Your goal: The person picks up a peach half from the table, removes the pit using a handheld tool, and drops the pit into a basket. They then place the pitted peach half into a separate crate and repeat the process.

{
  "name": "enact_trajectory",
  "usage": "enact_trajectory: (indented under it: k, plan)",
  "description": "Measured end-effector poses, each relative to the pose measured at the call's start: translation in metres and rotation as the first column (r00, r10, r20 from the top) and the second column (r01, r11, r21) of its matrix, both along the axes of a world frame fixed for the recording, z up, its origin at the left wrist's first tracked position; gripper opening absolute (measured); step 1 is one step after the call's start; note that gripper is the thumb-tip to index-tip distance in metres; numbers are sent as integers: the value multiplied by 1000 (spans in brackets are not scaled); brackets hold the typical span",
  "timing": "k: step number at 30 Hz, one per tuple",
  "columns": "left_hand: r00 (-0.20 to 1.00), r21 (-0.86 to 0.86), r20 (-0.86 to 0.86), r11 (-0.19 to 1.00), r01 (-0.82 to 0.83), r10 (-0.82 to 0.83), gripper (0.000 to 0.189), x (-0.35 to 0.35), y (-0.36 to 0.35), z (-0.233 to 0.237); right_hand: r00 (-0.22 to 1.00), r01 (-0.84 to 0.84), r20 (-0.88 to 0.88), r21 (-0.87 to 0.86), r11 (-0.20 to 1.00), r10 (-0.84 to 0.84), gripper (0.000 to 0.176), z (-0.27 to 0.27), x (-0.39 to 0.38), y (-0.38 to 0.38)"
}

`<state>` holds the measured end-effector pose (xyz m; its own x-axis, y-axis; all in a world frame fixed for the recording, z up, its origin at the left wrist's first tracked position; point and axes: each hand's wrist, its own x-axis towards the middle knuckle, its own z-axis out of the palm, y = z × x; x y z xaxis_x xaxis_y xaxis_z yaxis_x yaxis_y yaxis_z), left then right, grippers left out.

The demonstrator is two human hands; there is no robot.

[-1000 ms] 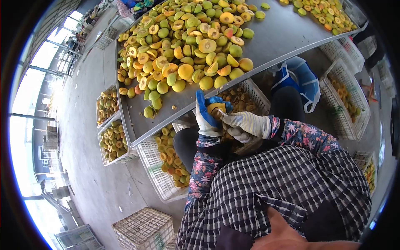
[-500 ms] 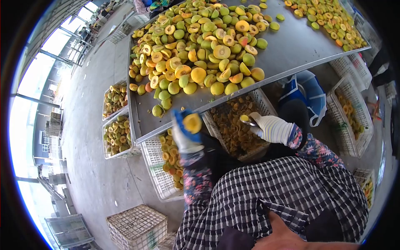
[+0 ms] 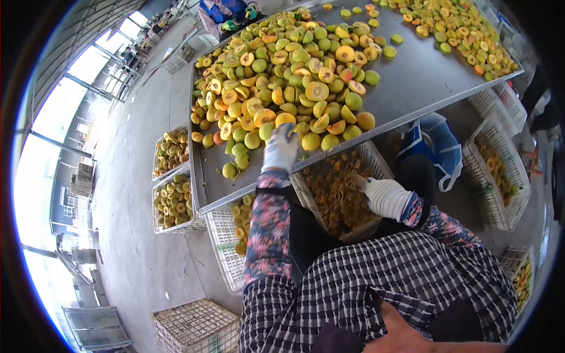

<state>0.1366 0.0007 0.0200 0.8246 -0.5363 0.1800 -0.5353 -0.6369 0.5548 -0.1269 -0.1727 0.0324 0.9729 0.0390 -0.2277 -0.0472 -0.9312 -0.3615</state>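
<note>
My left hand (image 3: 281,150), in a pale glove with blue on the fingers, reaches over the table's near edge. Its fingers stretch onto a yellow peach half (image 3: 286,119) at the front of a large peach pile (image 3: 294,70). Low over a crate (image 3: 385,166) of brownish scraps (image 3: 338,194), my right hand (image 3: 385,197) in a striped glove has its fingers closed. A small metal spoon-like tool shows in it in the earlier view; now its tip is blurred against the scraps.
The metal table (image 3: 406,88) holds another peach pile (image 3: 465,35) at far right. White crates of halves (image 3: 226,250) stand below left, with a fruit crate (image 3: 497,170) at right. A blue bag (image 3: 438,141) sits under the table. Another person (image 3: 220,15) works at the far side.
My left hand held a peach half near the table edge; it has moved up to the pile without that half. My right hand has dipped slightly over the scraps crate. The view shifted a little.
</note>
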Motion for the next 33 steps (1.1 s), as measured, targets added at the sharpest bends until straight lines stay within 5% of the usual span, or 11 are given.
enact_trajectory:
  k: [4, 10, 15, 19, 20, 21, 22, 24, 28, 30, 33]
  plan:
    - [995, 382, 75, 924, 27, -60, 43, 22, -49, -32, 996, -19, 94, 102, 995, 10, 56, -16, -5, -5]
    - [995, 470, -55, 881, -48, 83, 37, 12, -61, -6, 998, 17, -58, 100, 995, -12, 47, -3, 1, 1]
    - [987, 483, -99, 874, -63, 126, 35, 10, -46, -15, 1000, -13, 10, 124, 992, 11, 55, -16, 1, 1]
    - [942, 23, -158, 955, -295, 295, 44, -3, -12, -6, 997, -35, 72, 165, 986, 24, 46, -1, -1, -3]
    - [888, -213, -354, 899, -382, 293, 41, 18, -5, -43, 996, -26, 91, 204, 979, 8, 44, 4, 0, -3]
    - [765, -549, -644, 691, -470, 8, 39, 8, 0, -35, 995, -15, 97, 247, 969, -10, 42, 8, -1, -1]
    - [585, -688, -725, 345, -638, -364, 37, -8, 4, -21, 980, -22, 192, 341, 940, -47, 37, 16, 0, 1]
    - [468, -690, -612, 139, -711, -638, 31, -32, 8, -18, 951, -46, 298, 393, 918, -80, 34, 12, 7, 1]
    - [199, -517, -410, 47, -855, -890, 52, -91, -7, 18, 903, -37, 390, 487, 873, -180, 31, 31, 24, 11]
    - [297, -548, -499, 31, -836, -814, 56, -102, -18, 9, 846, -44, 493, 446, 894, -205, 26, 31, 32, 17]
    - [274, -563, -456, 36, -825, -847, 50, -113, -22, 5, 777, -47, 616, 268, 962, -133, 29, 27, 36, 18]
